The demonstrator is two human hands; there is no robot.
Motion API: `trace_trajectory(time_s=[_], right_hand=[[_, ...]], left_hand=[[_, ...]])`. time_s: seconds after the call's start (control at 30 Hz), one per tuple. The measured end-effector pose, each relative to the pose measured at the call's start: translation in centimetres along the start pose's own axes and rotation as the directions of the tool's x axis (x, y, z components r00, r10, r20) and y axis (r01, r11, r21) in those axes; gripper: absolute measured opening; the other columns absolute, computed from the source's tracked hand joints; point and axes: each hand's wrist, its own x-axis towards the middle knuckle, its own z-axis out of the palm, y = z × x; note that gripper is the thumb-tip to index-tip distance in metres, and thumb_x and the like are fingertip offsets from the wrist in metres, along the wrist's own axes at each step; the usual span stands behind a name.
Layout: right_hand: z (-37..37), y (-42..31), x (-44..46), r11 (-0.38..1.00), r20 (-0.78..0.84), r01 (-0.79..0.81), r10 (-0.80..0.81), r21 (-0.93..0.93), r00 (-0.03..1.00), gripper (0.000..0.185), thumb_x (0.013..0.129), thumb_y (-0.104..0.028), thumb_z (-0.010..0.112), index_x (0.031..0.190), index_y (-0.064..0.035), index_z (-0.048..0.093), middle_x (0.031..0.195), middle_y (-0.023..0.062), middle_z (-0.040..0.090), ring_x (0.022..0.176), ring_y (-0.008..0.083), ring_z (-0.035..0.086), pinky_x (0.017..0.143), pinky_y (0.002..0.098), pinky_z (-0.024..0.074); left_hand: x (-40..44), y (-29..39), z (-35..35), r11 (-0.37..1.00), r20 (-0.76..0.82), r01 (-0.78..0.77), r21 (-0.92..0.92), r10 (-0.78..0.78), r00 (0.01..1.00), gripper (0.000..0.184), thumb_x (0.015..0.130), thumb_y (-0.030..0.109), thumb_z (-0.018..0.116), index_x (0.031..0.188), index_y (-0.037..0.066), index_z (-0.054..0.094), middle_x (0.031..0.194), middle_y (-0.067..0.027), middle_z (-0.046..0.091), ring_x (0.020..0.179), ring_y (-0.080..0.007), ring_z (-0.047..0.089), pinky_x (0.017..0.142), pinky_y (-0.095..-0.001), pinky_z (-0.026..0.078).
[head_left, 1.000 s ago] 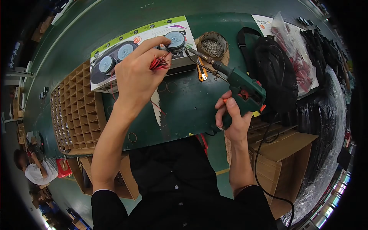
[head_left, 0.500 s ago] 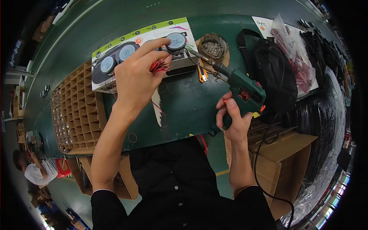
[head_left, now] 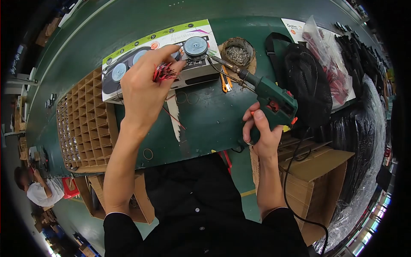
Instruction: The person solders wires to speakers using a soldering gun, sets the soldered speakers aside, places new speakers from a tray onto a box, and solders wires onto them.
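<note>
An assembly workshop; a soldering gun above a green tabletop; a partitioned cardboard tray; another person beyond.

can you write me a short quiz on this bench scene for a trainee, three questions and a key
1. True or false: the soldering gun is held in the left hand.

2. Multiple choice: what colours are the wires bunched in the left hand?
a) yellow and green
b) red and black
c) blue and white

3. Fill in the blank: the cardboard tray with the grid of dividers lies on the worker's ____ side.

Key:
1. False; it is in the right hand.
2. b
3. left
</note>
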Motion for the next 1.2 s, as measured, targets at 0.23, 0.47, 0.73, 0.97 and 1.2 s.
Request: trace_trajectory(time_s=[0.23, 0.47, 0.73, 0.97, 1.2], right_hand=[[-0.2, 0.1, 0.1, 1.0, 0.008, 0.0, 0.0, -0.001, 1.0, 0.024, 0.097, -0.019, 0.064, 0.107, 0.0016, 0.058, 0.084, 0.0149, 0.061, 0.044, 0.0159, 0.053, 0.037, 0.0259, 0.0399], [-1.4, 0.2, -1.5, 0.985, 0.008, 0.122, -0.124, 0.122, 0.992, 0.03, 0.095, -0.015, 0.066, 0.119, -0.0028, 0.054, 0.092, 0.0142, 0.064, 0.056, 0.017, 0.059, 0.044, 0.0273, 0.0448], [7.5, -3.4, -0.5, 0.956, 0.012, 0.291, -0.29, -0.041, 0.957, 0.049, 0.086, 0.008, 0.071, 0.127, -0.0024, 0.046, 0.113, 0.0197, 0.066, 0.078, 0.0154, 0.066, 0.059, 0.0219, 0.05], [7.6, -4.2, -0.2, 0.993, 0.035, 0.121, -0.12, -0.005, 0.992, 0.042, 0.09, 0.007, 0.068, 0.125, -0.0019, 0.048, 0.099, 0.0124, 0.07, 0.072, 0.0088, 0.063, 0.056, 0.0207, 0.0476], [7.2, -5.0, 0.0, 0.997, 0.094, 0.027, -0.034, 0.073, 0.995, 0.038, 0.089, 0.001, 0.073, 0.122, 0.0017, 0.054, 0.1, 0.0079, 0.071, 0.089, 0.013, 0.068, 0.078, 0.0277, 0.0563]], left_hand=[[-0.1, 0.4, 0.9, 0.998, 0.012, -0.068, -0.008, 0.068, 0.998, 0.013, 0.082, 0.007, 0.078, 0.093, 0.007, 0.071, 0.082, -0.006, 0.067, 0.071, -0.0232, 0.067, 0.062, -0.0319, 0.051], [-1.2, 2.5, 0.2, 0.901, 0.111, 0.308, -0.305, -0.287, 0.951, 0.008, 0.093, 0.008, 0.071, 0.098, 0.002, 0.069, 0.089, -0.0057, 0.07, 0.077, -0.0126, 0.068, 0.068, -0.0287, 0.052], [-3.0, 7.9, 0.0, 0.546, 0.315, 0.549, -0.633, -0.466, 0.827, 0.011, 0.099, 0.005, 0.064, 0.105, -0.003, 0.061, 0.095, -0.0063, 0.069, 0.089, -0.0105, 0.066, 0.081, -0.0251, 0.052], [-4.9, 7.0, -0.5, 0.631, 0.279, 0.447, -0.633, -0.353, 0.893, 0.019, 0.094, 0.003, 0.071, 0.109, -0.003, 0.062, 0.097, -0.0063, 0.071, 0.089, -0.0088, 0.066, 0.077, -0.0233, 0.052], [-4.4, 6.8, -1.6, 0.666, 0.347, 0.472, -0.578, -0.323, 0.881, 0.019, 0.086, -0.001, 0.077, 0.105, -0.003, 0.071, 0.096, -0.0083, 0.074, 0.087, -0.0115, 0.069, 0.077, -0.0254, 0.054]])
